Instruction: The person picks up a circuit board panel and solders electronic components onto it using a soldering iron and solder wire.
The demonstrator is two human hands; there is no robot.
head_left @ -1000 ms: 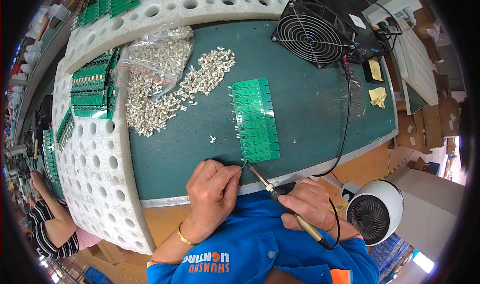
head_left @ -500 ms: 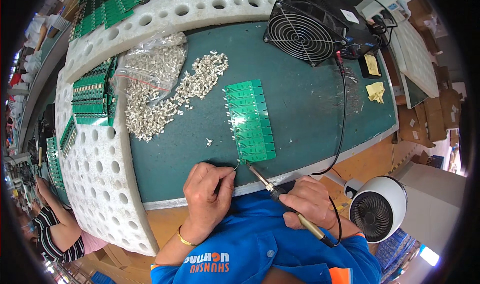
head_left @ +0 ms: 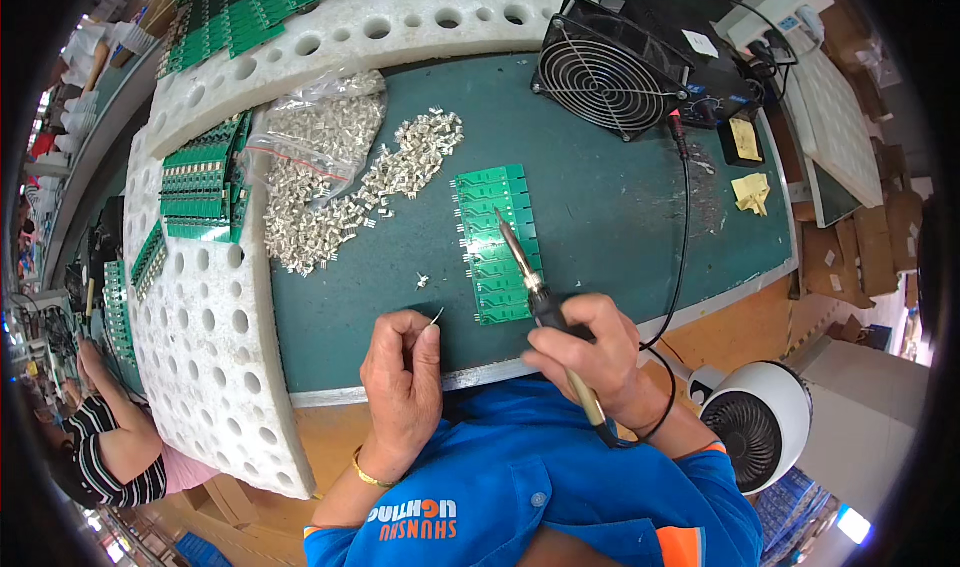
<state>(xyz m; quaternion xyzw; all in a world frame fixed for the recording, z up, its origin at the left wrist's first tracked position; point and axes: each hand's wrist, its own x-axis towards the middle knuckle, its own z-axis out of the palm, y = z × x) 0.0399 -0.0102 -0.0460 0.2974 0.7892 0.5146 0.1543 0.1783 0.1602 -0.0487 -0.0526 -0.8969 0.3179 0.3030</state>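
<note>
My left hand (head_left: pixel 403 382) pinches a thin piece of solder wire (head_left: pixel 437 316) between thumb and fingers, just beyond the near edge of the bench. My right hand (head_left: pixel 600 352) grips a soldering iron (head_left: pixel 522 260) by its handle. The iron slants up and left over a green circuit board panel (head_left: pixel 490 292), its tip above the panel's upper part; whether it touches is too small to tell. The panel lies on the green bench top, with small pins along its left edge. Left of it lies a small white connector (head_left: pixel 422 281).
Many loose white connectors (head_left: pixel 308 235) lie left of the panel, beside an open plastic bag (head_left: pixel 330 117). White foam sheets (head_left: pixel 205 337) border the bench, carrying green boards (head_left: pixel 205 192). A black fan (head_left: pixel 610 77) stands far right, near a yellow sponge (head_left: pixel 745 142). The iron's cable hangs at right.
My right hand moved the iron's tip from the panel's near left corner up to its upper part. My left hand drew the solder wire back from the corner, leftward.
</note>
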